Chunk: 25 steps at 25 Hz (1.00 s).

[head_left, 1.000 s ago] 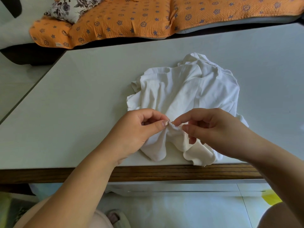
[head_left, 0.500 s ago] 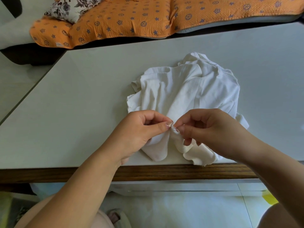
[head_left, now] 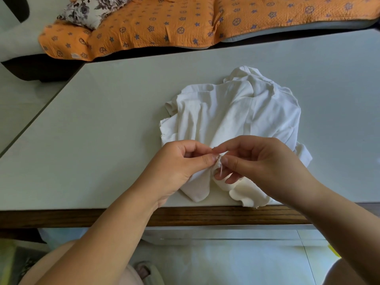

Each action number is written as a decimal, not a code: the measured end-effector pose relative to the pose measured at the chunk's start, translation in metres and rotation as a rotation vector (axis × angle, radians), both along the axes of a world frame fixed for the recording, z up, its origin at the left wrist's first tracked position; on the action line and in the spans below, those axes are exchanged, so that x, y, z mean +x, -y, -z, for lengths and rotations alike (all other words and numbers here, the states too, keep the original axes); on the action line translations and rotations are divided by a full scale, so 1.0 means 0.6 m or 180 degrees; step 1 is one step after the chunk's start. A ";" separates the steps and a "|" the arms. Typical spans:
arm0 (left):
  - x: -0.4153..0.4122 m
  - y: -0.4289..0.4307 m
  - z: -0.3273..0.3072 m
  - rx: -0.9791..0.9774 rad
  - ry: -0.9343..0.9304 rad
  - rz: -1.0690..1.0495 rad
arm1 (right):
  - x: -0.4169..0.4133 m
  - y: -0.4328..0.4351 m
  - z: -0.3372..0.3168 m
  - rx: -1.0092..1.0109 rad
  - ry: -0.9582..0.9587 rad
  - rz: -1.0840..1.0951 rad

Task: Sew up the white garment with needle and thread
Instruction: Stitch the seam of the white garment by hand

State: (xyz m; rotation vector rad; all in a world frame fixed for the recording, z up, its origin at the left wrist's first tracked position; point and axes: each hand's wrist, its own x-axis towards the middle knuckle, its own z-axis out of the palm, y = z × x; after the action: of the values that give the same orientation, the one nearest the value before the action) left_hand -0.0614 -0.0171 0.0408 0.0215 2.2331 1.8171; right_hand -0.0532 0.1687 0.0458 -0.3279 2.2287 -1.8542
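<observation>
On the grey table (head_left: 102, 140), at its near edge, I see the white garment (head_left: 236, 112) crumpled.
The left hand (head_left: 181, 167) and the right hand (head_left: 263, 163) both pinch one small fold, fingertips touching; a short thread (head_left: 221, 169) hangs there (the needle I cannot make out).

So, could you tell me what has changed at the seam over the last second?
The right hand shifted slightly left, its fingertips closing against the left hand at the pinched fold; a short thread now hangs below them. The needle glint seen earlier is gone. Both hands keep pinching the white garment, which lies unmoved on the table.
</observation>
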 end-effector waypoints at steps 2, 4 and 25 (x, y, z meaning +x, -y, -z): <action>0.000 -0.002 -0.001 -0.0041 -0.0021 -0.0038 | 0.004 0.002 -0.001 -0.0013 -0.0061 -0.0013; 0.001 -0.003 0.000 -0.0077 -0.0038 -0.0063 | 0.004 0.006 -0.002 0.0113 -0.0169 0.0110; -0.005 0.010 -0.010 0.0148 0.0302 -0.0184 | 0.002 -0.013 -0.024 0.0350 -0.0432 0.0801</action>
State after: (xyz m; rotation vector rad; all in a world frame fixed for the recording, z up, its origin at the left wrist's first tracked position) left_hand -0.0644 -0.0232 0.0467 -0.1191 2.1475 1.8587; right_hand -0.0521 0.1768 0.0602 -0.1644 2.5558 -1.8670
